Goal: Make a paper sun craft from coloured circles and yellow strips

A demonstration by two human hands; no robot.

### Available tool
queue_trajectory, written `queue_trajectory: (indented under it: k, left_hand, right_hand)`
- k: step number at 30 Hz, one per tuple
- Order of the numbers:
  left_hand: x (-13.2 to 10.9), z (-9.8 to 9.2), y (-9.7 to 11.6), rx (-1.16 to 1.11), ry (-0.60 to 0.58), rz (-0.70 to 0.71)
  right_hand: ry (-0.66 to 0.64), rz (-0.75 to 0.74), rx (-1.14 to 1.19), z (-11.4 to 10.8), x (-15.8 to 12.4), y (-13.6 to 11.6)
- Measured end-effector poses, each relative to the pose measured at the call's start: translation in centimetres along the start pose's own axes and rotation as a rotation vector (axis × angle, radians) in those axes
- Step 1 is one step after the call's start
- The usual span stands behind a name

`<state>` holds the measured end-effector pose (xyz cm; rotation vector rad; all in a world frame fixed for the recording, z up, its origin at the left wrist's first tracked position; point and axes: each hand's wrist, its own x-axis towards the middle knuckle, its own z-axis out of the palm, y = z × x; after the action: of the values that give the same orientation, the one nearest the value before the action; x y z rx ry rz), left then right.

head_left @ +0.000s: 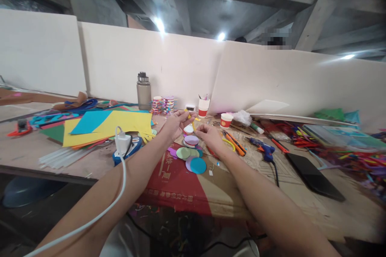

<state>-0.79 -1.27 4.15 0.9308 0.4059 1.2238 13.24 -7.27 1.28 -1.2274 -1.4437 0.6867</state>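
My left hand (178, 123) is closed in a pinch on a narrow yellow paper strip (194, 124) near the middle of the table. Just to its right, my right hand (210, 134) pinches the lower part of the same strip. Beneath the hands sits a small white round piece (188, 129), partly hidden. Closer to me lie several paper discs: a purple disc (191, 140), a green disc (183, 153) and a blue disc (198, 165). They rest on a red and brown cardboard sheet (181, 186).
Yellow paper (120, 128) and a blue power strip (135, 144) lie left. Behind stand a bottle (144, 91), striped paper stacks (163, 105) and paper cups (204, 107). Rightward are an orange cutter (237, 143), a glue gun (263, 147) and a black phone (314, 176). A white cable crosses my left forearm.
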Motion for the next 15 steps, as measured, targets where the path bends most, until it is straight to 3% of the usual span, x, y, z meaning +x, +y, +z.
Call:
queue_trajectory:
  k: [3, 8, 15]
  left_hand:
    - [-0.1, 0.1, -0.1, 0.068, -0.03, 0.014]
    - [-0.8, 0.7, -0.7, 0.269, -0.149, 0.056]
    - [-1.4, 1.1, -1.7, 0.422, -0.29, 0.086]
  right_hand:
    - [0.014, -0.016, 0.024, -0.2, -0.1, -0.3]
    - [0.187, -0.182, 0.098, -1.0, -0.2, -1.5]
    - [0.278, -0.348, -0.119, -1.2, -0.3, -1.1]
